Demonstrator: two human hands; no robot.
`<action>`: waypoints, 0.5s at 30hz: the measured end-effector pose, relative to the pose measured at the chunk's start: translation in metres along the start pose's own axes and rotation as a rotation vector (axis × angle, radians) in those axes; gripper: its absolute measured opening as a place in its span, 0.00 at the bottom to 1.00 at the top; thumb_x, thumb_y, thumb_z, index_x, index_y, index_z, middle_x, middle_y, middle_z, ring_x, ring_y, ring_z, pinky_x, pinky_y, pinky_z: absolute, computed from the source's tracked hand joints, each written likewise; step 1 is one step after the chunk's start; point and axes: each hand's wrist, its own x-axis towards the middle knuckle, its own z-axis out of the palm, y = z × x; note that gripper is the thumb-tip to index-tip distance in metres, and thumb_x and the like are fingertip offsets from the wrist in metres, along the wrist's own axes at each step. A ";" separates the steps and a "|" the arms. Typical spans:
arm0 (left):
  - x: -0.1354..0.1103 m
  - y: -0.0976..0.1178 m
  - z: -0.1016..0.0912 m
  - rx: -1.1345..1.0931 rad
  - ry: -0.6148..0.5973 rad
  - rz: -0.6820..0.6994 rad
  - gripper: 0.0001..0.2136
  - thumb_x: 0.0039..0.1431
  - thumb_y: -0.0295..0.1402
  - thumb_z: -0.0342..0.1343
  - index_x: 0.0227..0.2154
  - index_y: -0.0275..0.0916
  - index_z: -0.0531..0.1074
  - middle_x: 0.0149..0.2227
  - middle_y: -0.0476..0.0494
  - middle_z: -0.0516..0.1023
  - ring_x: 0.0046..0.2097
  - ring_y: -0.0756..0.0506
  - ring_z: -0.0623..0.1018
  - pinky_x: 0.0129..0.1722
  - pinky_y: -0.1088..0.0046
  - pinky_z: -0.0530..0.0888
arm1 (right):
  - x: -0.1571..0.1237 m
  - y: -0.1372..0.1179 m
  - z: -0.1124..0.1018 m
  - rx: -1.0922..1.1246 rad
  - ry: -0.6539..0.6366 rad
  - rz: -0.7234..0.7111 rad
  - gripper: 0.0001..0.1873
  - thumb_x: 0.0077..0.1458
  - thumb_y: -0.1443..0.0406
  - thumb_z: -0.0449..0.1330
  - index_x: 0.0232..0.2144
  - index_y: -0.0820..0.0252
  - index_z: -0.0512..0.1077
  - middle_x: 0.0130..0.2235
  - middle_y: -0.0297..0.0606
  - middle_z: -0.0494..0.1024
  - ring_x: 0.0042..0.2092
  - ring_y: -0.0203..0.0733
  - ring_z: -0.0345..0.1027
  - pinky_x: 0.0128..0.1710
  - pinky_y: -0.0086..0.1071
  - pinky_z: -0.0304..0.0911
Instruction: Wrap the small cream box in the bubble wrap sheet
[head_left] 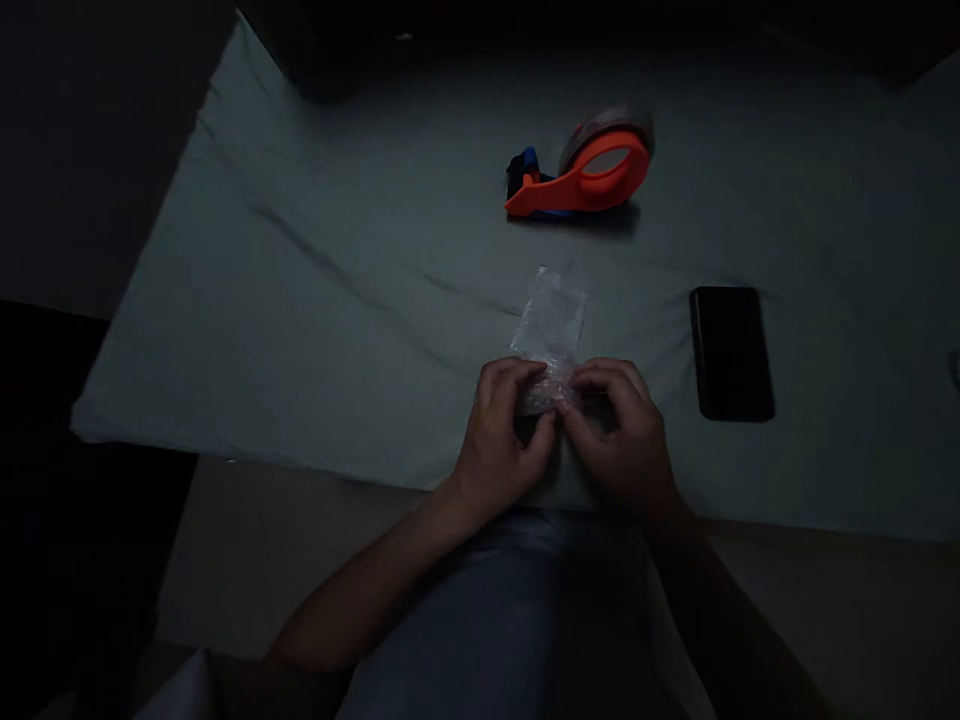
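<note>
Near the front edge of the table, on a pale green, creased cloth cover [360, 180], lies a crinkled, clear plastic wrapping piece [551, 315], its far end flat and its near end bunched between two bare hands. Whether it is a bag or a loose sheet cannot be confirmed in the dim light. Its position directly before the person appears to suit work with both hands at once; the double hold probably steadies material that is light and slippery.

An orange plastic tape dispenser with black and blue parts [555, 190] stands beyond the wrapping, apparently within reach yet clear of the fingers. A black, rectangular, phone-like object with rounded corners [731, 355] lies flat to the right, seemingly set aside, well apart from the wrapping.

Left hand [495, 425]: fingers curled, thumb opposed with a small gap, gripping the wrapping's near left portion. Right hand [626, 435]: fingers bent, thumb and fingertips drawn close in a pinch on the near right portion. The two thumb tips are nearly together. Anything beneath the hands is too dark to identify.
</note>
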 end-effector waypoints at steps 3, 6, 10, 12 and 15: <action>-0.004 -0.006 0.001 0.057 0.005 0.025 0.15 0.56 0.25 0.55 0.47 0.37 0.64 0.44 0.41 0.71 0.49 0.44 0.70 0.51 0.63 0.70 | -0.004 0.004 0.003 -0.034 -0.026 0.051 0.12 0.53 0.65 0.60 0.41 0.57 0.67 0.39 0.39 0.73 0.41 0.43 0.69 0.40 0.36 0.68; -0.001 -0.012 0.000 0.094 0.019 0.029 0.14 0.55 0.25 0.57 0.45 0.37 0.66 0.40 0.44 0.72 0.45 0.46 0.71 0.47 0.66 0.71 | -0.005 0.009 0.005 -0.002 -0.024 0.128 0.12 0.55 0.64 0.58 0.43 0.56 0.67 0.35 0.35 0.73 0.35 0.39 0.69 0.36 0.34 0.67; 0.007 -0.023 -0.007 0.099 0.080 -0.027 0.14 0.53 0.20 0.51 0.43 0.38 0.67 0.37 0.46 0.70 0.39 0.49 0.72 0.41 0.72 0.73 | -0.002 0.018 -0.002 -0.042 0.063 0.205 0.15 0.55 0.66 0.55 0.47 0.56 0.66 0.29 0.31 0.71 0.28 0.35 0.65 0.29 0.31 0.63; 0.009 -0.031 -0.014 0.146 0.113 -0.044 0.20 0.50 0.18 0.48 0.46 0.38 0.66 0.40 0.44 0.69 0.42 0.48 0.72 0.45 0.70 0.73 | -0.001 0.025 -0.008 -0.128 0.094 0.245 0.18 0.54 0.67 0.54 0.48 0.57 0.65 0.29 0.31 0.70 0.26 0.35 0.64 0.28 0.31 0.62; 0.010 -0.043 -0.026 0.225 0.074 -0.015 0.27 0.49 0.19 0.48 0.54 0.39 0.62 0.55 0.36 0.60 0.58 0.42 0.64 0.57 0.59 0.68 | -0.003 0.036 -0.013 -0.210 0.080 0.294 0.20 0.52 0.67 0.54 0.49 0.57 0.64 0.29 0.31 0.71 0.26 0.37 0.65 0.28 0.33 0.62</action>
